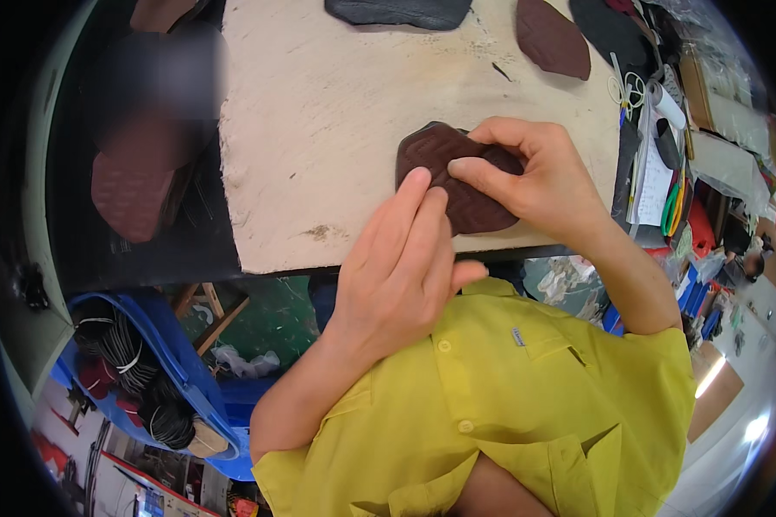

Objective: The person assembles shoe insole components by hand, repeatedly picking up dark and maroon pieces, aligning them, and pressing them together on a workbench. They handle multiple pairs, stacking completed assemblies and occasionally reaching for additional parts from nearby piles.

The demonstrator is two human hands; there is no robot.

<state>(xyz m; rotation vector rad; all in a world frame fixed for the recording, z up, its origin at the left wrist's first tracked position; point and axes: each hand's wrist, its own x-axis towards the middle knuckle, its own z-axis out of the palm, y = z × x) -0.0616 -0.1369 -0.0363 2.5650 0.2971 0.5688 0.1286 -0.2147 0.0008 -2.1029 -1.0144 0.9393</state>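
A dark brown quilted piece (483,207), leather-like with a curved outline, lies at the near right part of the pale board. My right hand (547,177) grips it from the right, with the thumb on top and the index finger bent at its far edge. My left hand (397,258) holds nothing; its fingers are stretched out, and their tips rest on the piece's left part. Whatever lies under the piece is mostly hidden, though a thin dark edge shows along its far left side.
On the pale board (310,129) lie a black piece (397,10) and another brown piece (553,39) at the far side. Brown quilted pieces (134,194) sit at left. Scissors (627,90) and papers (653,185) line the right edge. A blue bin (177,370) holds dark cord bundles.
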